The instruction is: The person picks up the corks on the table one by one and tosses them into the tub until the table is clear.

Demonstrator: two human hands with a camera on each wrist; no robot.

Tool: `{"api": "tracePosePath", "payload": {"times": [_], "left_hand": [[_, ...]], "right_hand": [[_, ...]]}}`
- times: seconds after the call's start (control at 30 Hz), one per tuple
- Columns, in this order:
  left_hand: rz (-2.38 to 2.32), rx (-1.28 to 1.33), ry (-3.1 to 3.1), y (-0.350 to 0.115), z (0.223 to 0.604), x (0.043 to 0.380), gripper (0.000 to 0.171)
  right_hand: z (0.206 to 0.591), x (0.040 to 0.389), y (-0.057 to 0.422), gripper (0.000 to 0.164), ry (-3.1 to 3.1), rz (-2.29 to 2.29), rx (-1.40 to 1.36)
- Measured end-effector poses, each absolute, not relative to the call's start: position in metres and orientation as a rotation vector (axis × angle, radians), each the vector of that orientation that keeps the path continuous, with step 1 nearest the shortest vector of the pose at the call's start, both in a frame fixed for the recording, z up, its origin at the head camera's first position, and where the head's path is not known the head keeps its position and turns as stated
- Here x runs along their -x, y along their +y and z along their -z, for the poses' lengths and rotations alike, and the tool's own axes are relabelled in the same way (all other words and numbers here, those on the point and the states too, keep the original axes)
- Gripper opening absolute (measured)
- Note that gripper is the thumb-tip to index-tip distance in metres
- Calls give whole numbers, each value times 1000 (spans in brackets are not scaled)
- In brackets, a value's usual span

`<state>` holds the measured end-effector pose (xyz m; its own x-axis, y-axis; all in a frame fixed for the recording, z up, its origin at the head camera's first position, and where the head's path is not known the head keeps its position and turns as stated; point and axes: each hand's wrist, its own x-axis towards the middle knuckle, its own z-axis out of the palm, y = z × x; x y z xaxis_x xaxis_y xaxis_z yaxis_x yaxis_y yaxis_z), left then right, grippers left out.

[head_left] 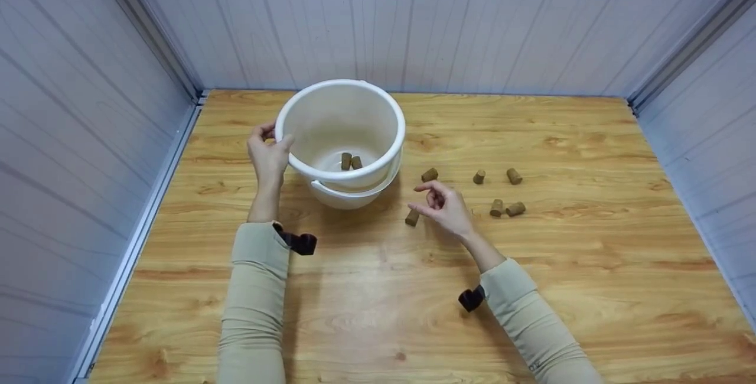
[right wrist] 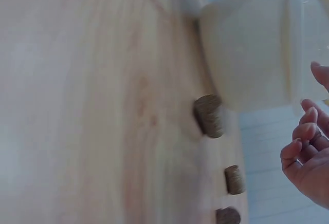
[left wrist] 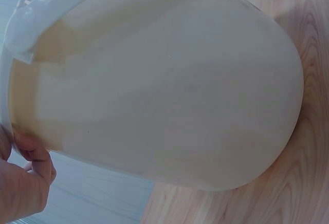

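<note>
A white bucket (head_left: pixel 348 186) with its handle hanging down stands at the back left of the wooden table. My left hand (head_left: pixel 270 156) grips its left rim, thumb over the inside and fingers outside; the left wrist view shows the curled fingers (left wrist: pixel 33 149) beside the bucket wall (left wrist: pixel 164 90). Two brown corks (head_left: pixel 346 161) lie on the bucket's floor. Right of the bucket, my right hand (head_left: pixel 446 210) hovers with thumb and forefinger spread apart and nothing between them. Below the thumb is a cork (head_left: pixel 411 217), partly overlapped by it; another cork (head_left: pixel 429 175) lies just beyond the forefinger.
Farther right on the table (head_left: pixel 378 313) lie more loose corks: one near the back (head_left: pixel 479 177), another beside it (head_left: pixel 514 176), and a close pair, including a tilted cork (head_left: pixel 515 209). Pale panelled walls (head_left: pixel 378 23) enclose the table at the back and both sides.
</note>
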<state>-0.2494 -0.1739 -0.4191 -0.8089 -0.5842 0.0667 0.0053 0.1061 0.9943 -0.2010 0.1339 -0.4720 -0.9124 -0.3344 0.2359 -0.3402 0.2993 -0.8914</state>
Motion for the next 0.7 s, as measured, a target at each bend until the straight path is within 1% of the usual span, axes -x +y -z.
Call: {"api": "tracePosePath", "payload": {"times": [0.33, 0.7], "left_hand": [[1758, -578, -1958, -174, 418, 249, 38], [1751, -567, -1945, -174, 418, 250, 37]], "right_hand": [[526, 216, 147, 35, -2624, -1603, -643], [544, 215, 148, 36, -2710, -1578, -662]]}}
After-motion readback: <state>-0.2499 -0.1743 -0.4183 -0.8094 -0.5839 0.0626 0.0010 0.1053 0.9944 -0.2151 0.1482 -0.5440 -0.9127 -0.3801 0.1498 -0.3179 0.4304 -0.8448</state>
